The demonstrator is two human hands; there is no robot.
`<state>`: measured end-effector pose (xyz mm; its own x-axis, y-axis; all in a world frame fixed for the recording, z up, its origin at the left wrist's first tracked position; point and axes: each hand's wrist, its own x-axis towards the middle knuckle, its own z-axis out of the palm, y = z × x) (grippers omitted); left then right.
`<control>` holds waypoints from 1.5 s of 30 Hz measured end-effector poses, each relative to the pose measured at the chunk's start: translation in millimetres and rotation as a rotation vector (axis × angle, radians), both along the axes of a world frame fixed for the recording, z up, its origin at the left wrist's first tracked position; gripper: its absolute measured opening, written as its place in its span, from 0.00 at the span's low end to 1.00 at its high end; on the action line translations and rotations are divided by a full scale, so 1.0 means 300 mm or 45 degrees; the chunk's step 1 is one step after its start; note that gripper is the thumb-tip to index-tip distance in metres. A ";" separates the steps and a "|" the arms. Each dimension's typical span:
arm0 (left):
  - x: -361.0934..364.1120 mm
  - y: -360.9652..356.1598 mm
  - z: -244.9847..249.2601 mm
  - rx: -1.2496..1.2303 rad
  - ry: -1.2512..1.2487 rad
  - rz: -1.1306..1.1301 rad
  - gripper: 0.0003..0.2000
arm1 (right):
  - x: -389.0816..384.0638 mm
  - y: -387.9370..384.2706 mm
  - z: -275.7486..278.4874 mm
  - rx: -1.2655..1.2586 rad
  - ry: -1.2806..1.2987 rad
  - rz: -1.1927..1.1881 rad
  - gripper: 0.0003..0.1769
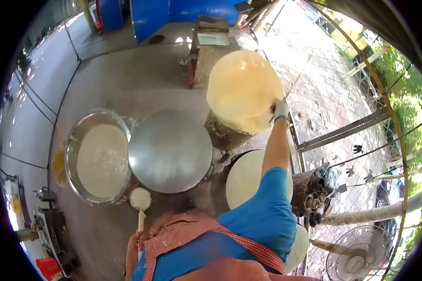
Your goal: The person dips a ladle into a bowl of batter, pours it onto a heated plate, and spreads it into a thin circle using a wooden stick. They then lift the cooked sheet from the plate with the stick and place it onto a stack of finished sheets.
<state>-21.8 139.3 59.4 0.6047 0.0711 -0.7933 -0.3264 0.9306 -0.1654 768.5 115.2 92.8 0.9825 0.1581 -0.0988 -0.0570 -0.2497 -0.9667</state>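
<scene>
My left hand is closed around the handle of a ladle, whose round bowl is coated with pale batter. Right of that bowl's rim level lies a bare metal griddle, and left of it stands a wide metal basin of white batter. Stretched far forward, my right hand wears a whitish glove with a blue band at the wrist. Its fingers are closed at the right edge of a large, thin yellowish crepe. A thin stick slants up and away from this hand.
Another pale round lies partly under my right arm, and one more shows by my side. A table stands ahead. Wire fencing runs along the right, with a fan at lower right.
</scene>
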 end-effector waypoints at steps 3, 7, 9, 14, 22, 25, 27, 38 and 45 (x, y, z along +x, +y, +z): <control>0.075 -0.008 0.085 -0.003 0.118 0.040 0.11 | -0.028 -0.106 -0.267 0.265 0.222 -0.318 0.09; 0.085 0.013 0.094 -0.047 0.044 0.062 0.13 | 0.066 -0.155 -0.579 0.324 0.621 -0.636 0.08; 0.054 0.021 0.071 -0.055 -0.018 0.060 0.14 | 0.023 -0.171 -0.553 0.316 0.602 -0.640 0.12; 0.014 0.058 -0.040 -0.098 -0.290 0.084 0.15 | 0.026 -0.241 -0.571 -0.325 0.131 -0.484 0.35; -0.028 0.161 -0.063 0.176 -0.307 0.469 0.16 | -0.511 0.018 -0.324 0.025 0.239 0.442 0.13; -0.129 0.248 -0.073 0.367 -0.387 0.554 0.19 | -0.677 0.222 -0.406 -0.475 -0.280 0.917 0.11; -0.200 0.367 -0.063 0.552 -0.091 0.447 0.17 | -1.052 0.399 -0.090 -0.584 0.068 1.162 0.19; -0.622 0.974 -0.866 0.694 0.647 -0.687 0.09 | -2.121 0.809 -0.061 -1.336 -0.801 1.921 0.21; -0.625 1.003 -0.507 0.593 0.044 -0.125 0.12 | -2.314 0.542 -0.249 -1.456 -0.384 1.660 0.25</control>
